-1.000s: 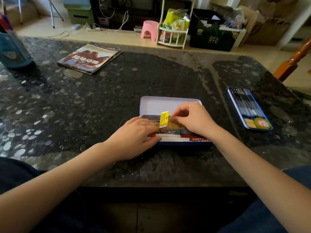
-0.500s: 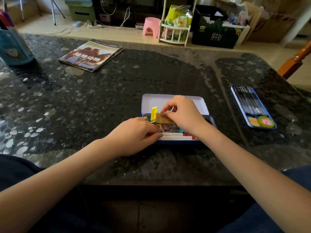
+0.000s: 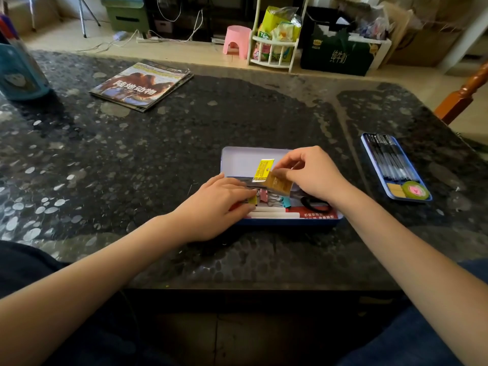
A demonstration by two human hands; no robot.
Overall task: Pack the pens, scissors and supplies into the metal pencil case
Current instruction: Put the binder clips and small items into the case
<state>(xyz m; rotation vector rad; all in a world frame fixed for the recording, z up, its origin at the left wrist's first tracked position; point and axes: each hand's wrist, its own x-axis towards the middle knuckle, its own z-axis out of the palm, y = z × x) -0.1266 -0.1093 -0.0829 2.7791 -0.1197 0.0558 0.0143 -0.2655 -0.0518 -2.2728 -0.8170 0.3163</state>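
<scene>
A blue metal pencil case [image 3: 290, 221] lies open at the table's near middle, its white lid [image 3: 237, 159] tipped back. Inside are coloured binder clips [image 3: 274, 200], black scissors handles [image 3: 315, 204] and a white stick [image 3: 274, 215]. My right hand [image 3: 311, 173] pinches a small yellow-and-tan packet [image 3: 272, 178] just above the case. My left hand [image 3: 219, 204] rests on the case's left end, fingers touching a yellow clip [image 3: 252, 199].
A second blue tray [image 3: 369, 149] with dark pens, sticky notes and a tape roll [image 3: 416, 191] lies to the right. A magazine [image 3: 140, 85] sits far left, a teal holder [image 3: 18, 72] at the left edge, a wooden chair [image 3: 467, 93] at the right.
My right hand has lifted the packet slightly and shifted it rightward over the case, uncovering the clips. My left hand stays on the case's left end.
</scene>
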